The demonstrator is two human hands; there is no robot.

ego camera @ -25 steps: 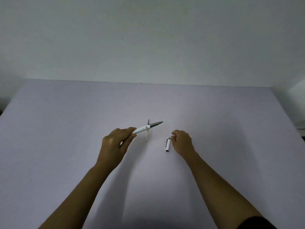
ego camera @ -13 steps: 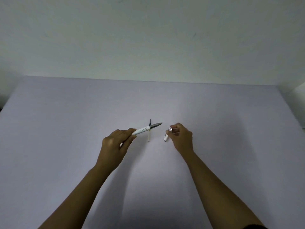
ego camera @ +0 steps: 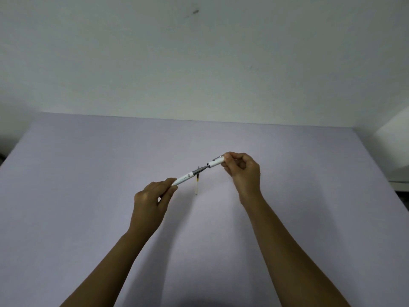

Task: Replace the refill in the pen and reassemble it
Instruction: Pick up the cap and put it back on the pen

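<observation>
while both hands work above the pale lilac counter (ego camera: 88, 196), two pen parts are being brought together end to end and one loose piece lies below them. taking the spare refill (ego camera: 196, 185) as the landmark, a thin pale stick lying flat on the counter with its dark tip pointing away from the person, everything else sits close around it. one pen barrel (ego camera: 185, 177), white with a small printed mark and a grey metal front section, passes just over the refill's far end, slanting up to the right. the left hand (ego camera: 152, 199), below and to the left of the refill, is closed round the barrel's near end, thumb and forefinger pinched on it and the other fingers curled in. one pen cap (ego camera: 215, 162), white with a dark mouth and a silvery clip, is held above and to the right of the refill; its open mouth meets the barrel's grey tip, though whether the tip is already inside cannot be told. the right hand (ego camera: 242, 171), to the right of the refill and slightly farther away, grips the cap's far end between thumb and fingertips, with the remaining fingers bent loosely. two bare forearms run back from the hands toward the near edge of the counter. beyond the refill the counter ends at one plain pale wall (ego camera: 199, 63), which carries a few small dark marks.
</observation>
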